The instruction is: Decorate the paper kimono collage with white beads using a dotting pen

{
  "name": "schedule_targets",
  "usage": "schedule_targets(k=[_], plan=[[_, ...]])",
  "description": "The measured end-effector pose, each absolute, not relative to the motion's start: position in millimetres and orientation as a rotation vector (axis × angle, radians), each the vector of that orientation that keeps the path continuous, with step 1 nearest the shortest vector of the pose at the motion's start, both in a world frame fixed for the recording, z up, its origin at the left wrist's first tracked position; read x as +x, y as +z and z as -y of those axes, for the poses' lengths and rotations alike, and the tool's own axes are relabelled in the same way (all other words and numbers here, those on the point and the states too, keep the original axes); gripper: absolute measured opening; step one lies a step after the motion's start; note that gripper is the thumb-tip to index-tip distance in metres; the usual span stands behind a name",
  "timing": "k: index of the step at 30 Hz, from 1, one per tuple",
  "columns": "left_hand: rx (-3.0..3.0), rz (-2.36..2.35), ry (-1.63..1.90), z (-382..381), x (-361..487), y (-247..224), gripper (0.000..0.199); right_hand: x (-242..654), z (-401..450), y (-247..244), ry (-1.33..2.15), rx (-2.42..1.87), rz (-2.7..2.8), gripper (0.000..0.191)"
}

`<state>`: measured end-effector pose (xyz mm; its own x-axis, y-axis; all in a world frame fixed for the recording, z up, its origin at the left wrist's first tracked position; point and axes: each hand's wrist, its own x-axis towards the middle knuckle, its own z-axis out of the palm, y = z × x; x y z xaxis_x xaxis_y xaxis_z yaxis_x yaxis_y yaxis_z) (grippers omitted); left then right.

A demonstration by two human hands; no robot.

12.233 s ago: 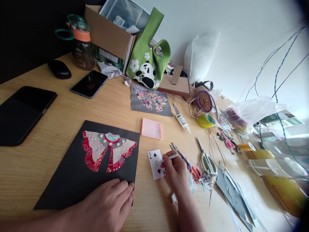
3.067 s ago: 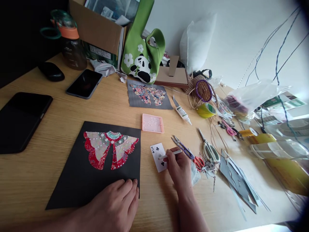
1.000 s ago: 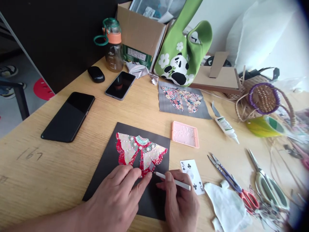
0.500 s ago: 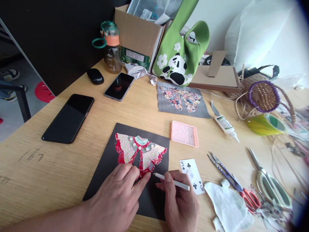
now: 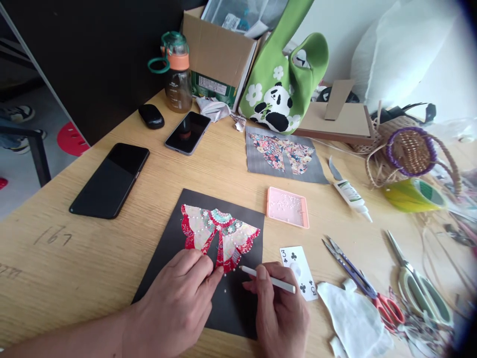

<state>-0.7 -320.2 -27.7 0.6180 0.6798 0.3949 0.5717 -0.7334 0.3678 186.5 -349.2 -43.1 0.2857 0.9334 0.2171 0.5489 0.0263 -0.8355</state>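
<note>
A red, cream and green fabric cloud collar (image 5: 231,236), edged with white beads, lies on a black sheet (image 5: 164,271). My left hand (image 5: 179,296) rests on the sheet, its index finger stretched to the collar's lower edge and the other fingers bent. I see nothing held in it. In my right hand (image 5: 278,303) is a thin white pencil-like stick (image 5: 276,282), its tip pointing left, just right of the collar's beaded edge. Loose white beads show on the sheet below the collar. Beside my right hand lies a three of clubs card (image 5: 298,258) with a white blob on it.
A pink tray (image 5: 287,219) of small beads stands behind the card. Rightward are a glue bottle (image 5: 352,196), red-handled scissors (image 5: 387,308), green-handled scissors (image 5: 421,288) and a white cloth (image 5: 354,315). Two phones (image 5: 112,179), a mouse (image 5: 151,116) and a bottle (image 5: 178,84) are at left.
My left index finger has drawn back left along the collar's lower edge, baring more of the edge and loose beads. The whole view has shifted slightly; the stick stays in my right hand.
</note>
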Motion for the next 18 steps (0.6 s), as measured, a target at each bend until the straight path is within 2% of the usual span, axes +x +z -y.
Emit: schedule_targets(k=[5,10,15,18], plan=[[2.510,-0.922,0.820,324.3,-3.4,-21.5,0.029,186.0,348.9,-41.6,0.533,-1.654,1.384,0.017],[2.596,-0.968,0.718,322.8,-2.6,-25.5,0.040,186.3,349.0,-41.1,0.521,-1.649,1.401,0.017],[2.458,-0.905,0.760,326.2,-1.4,-26.7,0.033,186.5,349.6,-40.5,0.527,-1.647,1.411,0.018],[2.456,-0.894,0.754,326.3,-1.5,-26.4,0.037,186.5,349.4,-41.3,0.525,-1.634,1.410,0.018]])
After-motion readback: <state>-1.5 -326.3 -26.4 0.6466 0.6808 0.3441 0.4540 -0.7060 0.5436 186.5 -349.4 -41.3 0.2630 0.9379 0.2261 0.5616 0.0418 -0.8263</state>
